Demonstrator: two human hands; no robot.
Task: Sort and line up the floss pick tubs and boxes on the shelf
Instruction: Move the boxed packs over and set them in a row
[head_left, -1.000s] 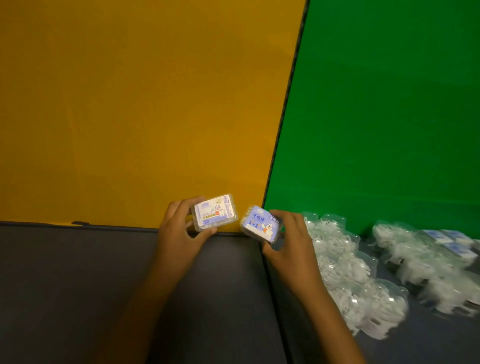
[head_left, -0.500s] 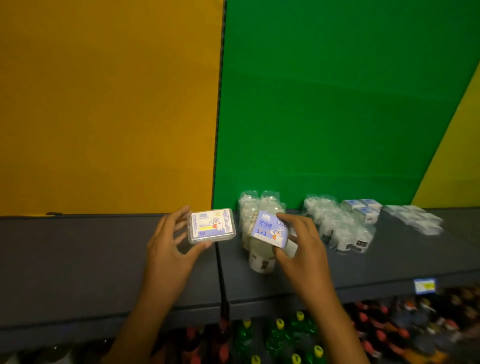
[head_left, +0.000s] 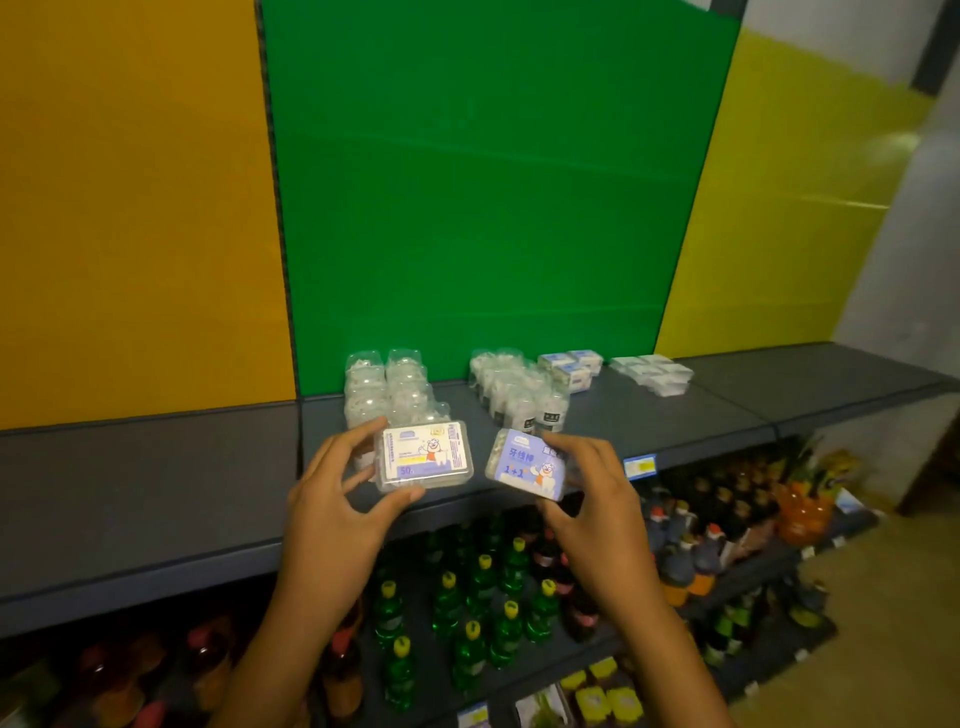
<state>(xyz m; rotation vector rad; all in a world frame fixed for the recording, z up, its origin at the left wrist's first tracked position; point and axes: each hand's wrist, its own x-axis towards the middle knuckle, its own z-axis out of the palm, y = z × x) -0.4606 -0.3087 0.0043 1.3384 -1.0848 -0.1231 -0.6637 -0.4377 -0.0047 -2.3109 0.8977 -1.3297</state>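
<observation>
Mid-sort: left hand (head_left: 332, 499) clamped on clear box (head_left: 423, 457), right hand (head_left: 587, 499) on purple box (head_left: 527, 465). Next, prob. set each w/ matching stack on shelf (head_left: 675, 410).

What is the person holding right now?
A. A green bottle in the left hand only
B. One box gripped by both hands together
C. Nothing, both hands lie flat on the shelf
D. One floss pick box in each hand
D: the left hand grips a clear box with a white label, and the right hand grips a separate purple-labelled box, both held in front of the grey shelf.
</observation>
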